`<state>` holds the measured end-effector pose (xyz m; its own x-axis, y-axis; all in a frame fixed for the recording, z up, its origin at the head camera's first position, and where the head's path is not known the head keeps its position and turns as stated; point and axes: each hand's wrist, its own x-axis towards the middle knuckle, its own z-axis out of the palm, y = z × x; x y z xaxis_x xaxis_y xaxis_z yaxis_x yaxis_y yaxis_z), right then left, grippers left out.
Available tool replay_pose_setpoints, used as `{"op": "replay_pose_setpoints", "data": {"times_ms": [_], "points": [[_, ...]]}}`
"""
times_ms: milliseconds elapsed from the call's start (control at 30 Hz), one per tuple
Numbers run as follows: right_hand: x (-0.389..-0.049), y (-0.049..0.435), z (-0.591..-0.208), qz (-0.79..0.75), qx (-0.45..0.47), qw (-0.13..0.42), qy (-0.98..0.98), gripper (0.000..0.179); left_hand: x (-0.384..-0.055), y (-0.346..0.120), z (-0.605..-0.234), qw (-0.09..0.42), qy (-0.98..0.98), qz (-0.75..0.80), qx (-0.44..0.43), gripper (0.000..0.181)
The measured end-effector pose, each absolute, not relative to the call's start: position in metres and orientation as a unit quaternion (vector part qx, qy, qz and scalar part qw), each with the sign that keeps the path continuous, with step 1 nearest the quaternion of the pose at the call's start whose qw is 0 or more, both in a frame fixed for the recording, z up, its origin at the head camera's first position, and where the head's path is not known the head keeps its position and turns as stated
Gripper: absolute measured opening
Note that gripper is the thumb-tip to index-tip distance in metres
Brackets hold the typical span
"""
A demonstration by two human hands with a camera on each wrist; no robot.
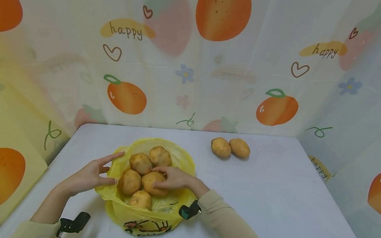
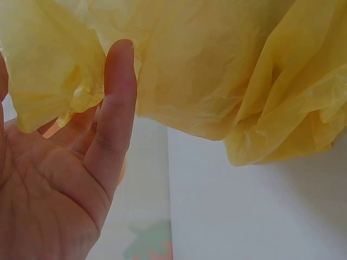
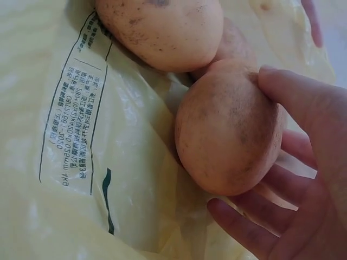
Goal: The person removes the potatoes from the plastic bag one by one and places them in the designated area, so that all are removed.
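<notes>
Several potatoes lie inside a wide-mouthed yellow plastic bag (image 1: pixel 145 221) on the table. My right hand (image 1: pixel 175 177) reaches in over the bag's right side and grips one potato (image 3: pixel 227 127), thumb on one side and fingers round the other. Other potatoes touch it, including one at the left (image 1: pixel 129 182) and one in front (image 1: pixel 140 200). At the bag's left rim is my left hand (image 1: pixel 87 174), with thumb and index finger spread apart. In the left wrist view its index finger is straight against the yellow film, and some fingers are partly hidden behind it.
Two potatoes, one on the left (image 1: pixel 220 147) and one on the right (image 1: pixel 239 148), lie side by side beyond the bag. A white table (image 1: pixel 257 199) carries everything. Behind it hangs a fruit-printed curtain (image 1: pixel 217 106). Each wrist wears a black camera.
</notes>
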<state>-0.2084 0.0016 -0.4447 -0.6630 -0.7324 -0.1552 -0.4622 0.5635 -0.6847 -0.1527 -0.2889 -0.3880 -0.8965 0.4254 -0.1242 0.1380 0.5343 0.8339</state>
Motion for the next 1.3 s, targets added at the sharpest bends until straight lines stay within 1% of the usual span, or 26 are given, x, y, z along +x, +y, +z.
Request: {"op": "replay_pose_setpoints", "data": {"times_ms": [200, 400, 700, 1100, 1300], "points": [[-0.209, 0.004, -0.437, -0.316, -0.342, 0.207, 0.860, 0.061, -0.154, -0.291, -0.389, 0.167, 0.856, 0.463, 0.160, 0.080], [-0.211, 0.007, -0.430, -0.327, -0.348, 0.183, 0.859, 0.063, -0.154, -0.292, -0.389, 0.171, 0.849, 0.475, 0.157, 0.080], [-0.214, 0.011, -0.420, -0.362, -0.349, 0.161, 0.849, 0.064, -0.154, -0.290, -0.389, 0.181, 0.838, 0.494, 0.148, 0.080], [-0.215, 0.023, -0.408, -0.427, -0.350, 0.124, 0.825, 0.061, -0.154, -0.290, -0.389, 0.176, 0.840, 0.489, 0.154, 0.079], [-0.210, 0.034, -0.398, -0.435, -0.328, 0.106, 0.832, 0.062, -0.153, -0.291, -0.388, 0.178, 0.839, 0.491, 0.155, 0.079]]}}
